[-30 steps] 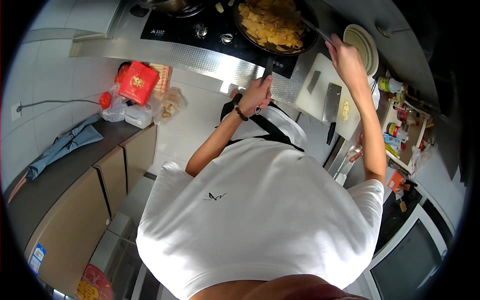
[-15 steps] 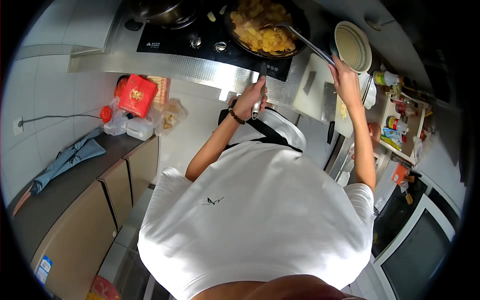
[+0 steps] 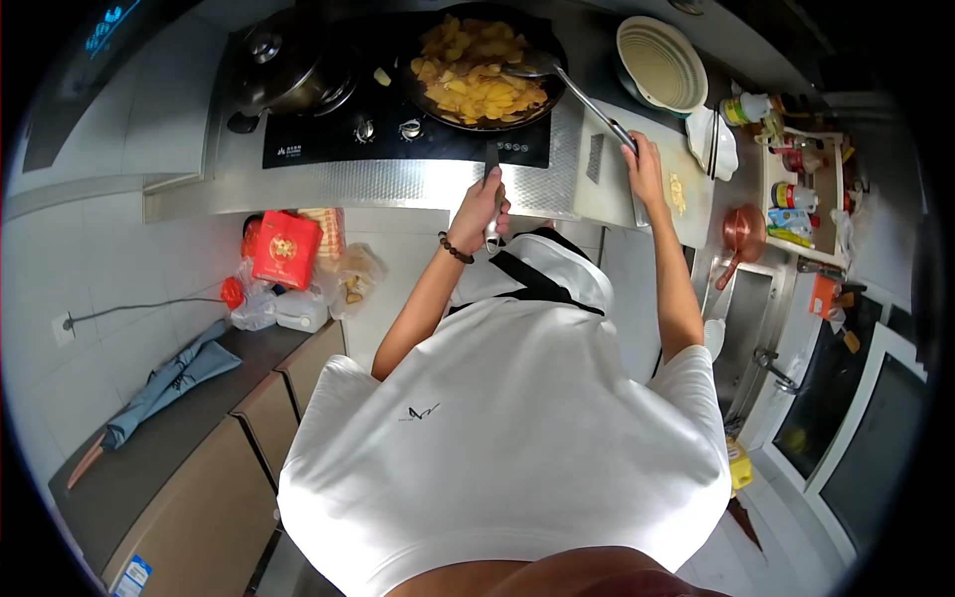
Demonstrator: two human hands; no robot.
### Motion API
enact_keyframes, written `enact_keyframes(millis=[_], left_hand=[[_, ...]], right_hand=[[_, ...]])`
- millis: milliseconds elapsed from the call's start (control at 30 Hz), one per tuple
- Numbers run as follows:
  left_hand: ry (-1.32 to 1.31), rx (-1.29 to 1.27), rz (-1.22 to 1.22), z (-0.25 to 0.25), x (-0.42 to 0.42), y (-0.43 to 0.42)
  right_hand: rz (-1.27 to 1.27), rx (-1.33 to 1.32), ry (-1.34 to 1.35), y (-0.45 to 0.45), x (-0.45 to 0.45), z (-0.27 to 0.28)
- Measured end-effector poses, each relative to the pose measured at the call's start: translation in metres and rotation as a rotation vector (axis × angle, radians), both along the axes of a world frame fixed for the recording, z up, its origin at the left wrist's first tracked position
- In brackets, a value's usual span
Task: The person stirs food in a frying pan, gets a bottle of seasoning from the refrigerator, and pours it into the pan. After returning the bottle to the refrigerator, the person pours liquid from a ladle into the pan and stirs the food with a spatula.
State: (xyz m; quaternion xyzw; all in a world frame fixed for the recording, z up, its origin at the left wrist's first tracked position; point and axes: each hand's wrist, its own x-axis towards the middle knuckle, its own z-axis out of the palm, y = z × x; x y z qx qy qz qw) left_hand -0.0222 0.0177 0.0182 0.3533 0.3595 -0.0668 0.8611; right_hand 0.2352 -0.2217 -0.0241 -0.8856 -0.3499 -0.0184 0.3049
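On the stove sits a dark frying pan [image 3: 559,78] filled with yellow slices that look like potato [image 3: 487,98]. My left hand [image 3: 477,214] is closed around the pan's handle [image 3: 492,159], a dark beaded bracelet on its wrist. In my right hand [image 3: 645,169] is the handle of a metal spatula [image 3: 589,102]; its head rests among the slices at the pan's right side. Under my right hand lies a white cutting board [image 3: 607,199] with a small pile of chopped pale bits [image 3: 677,194]. A knife blade on the board is partly covered by my right forearm.
A lidded pot [image 3: 288,75] stands on the left burner of the black stove [image 3: 328,139]. A cream colander [image 3: 662,65] and a white dish [image 3: 721,147] with chopsticks are at the right. Farther right are a copper-coloured pan [image 3: 744,234], a sink [image 3: 741,308] and a rack of bottles [image 3: 796,189].
The view has shifted, showing more of the sink side. The spatula head has moved slightly across the slices towards the pan's right. Both hands keep their holds.
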Motion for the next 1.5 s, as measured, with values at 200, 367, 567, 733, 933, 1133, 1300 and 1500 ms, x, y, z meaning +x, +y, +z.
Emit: enact_keyframes(millis=[200, 367, 567, 733, 933, 1133, 1300, 1500], left_hand=[[0.041, 0.074, -0.006, 0.004, 0.002, -0.001], [0.063, 0.305, 0.038, 0.000, 0.005, -0.008], [0.131, 0.432, 0.067, 0.004, 0.009, -0.016], [0.166, 0.440, 0.069, 0.002, 0.010, -0.014], [0.172, 0.434, 0.065, -0.001, 0.008, -0.010], [0.188, 0.449, 0.054, 0.001, 0.010, -0.009], [0.187, 0.469, 0.062, 0.001, 0.011, -0.011], [0.196, 0.485, 0.067, 0.003, 0.011, -0.012]], right_hand=[[0.067, -0.041, -0.100, 0.001, 0.060, -0.030], [0.071, -0.108, -0.078, 0.003, 0.084, -0.051], [-0.028, -0.061, -0.160, 0.001, 0.083, -0.076], [-0.302, 0.199, -0.038, -0.068, 0.042, -0.017], [-1.093, 0.156, -0.197, -0.286, 0.024, -0.003], [-0.990, -0.040, 0.745, -0.427, 0.026, -0.074], [-0.884, 0.958, 1.002, -0.394, 0.004, -0.074], [-0.729, 1.134, 0.917, -0.369, -0.004, -0.068]])
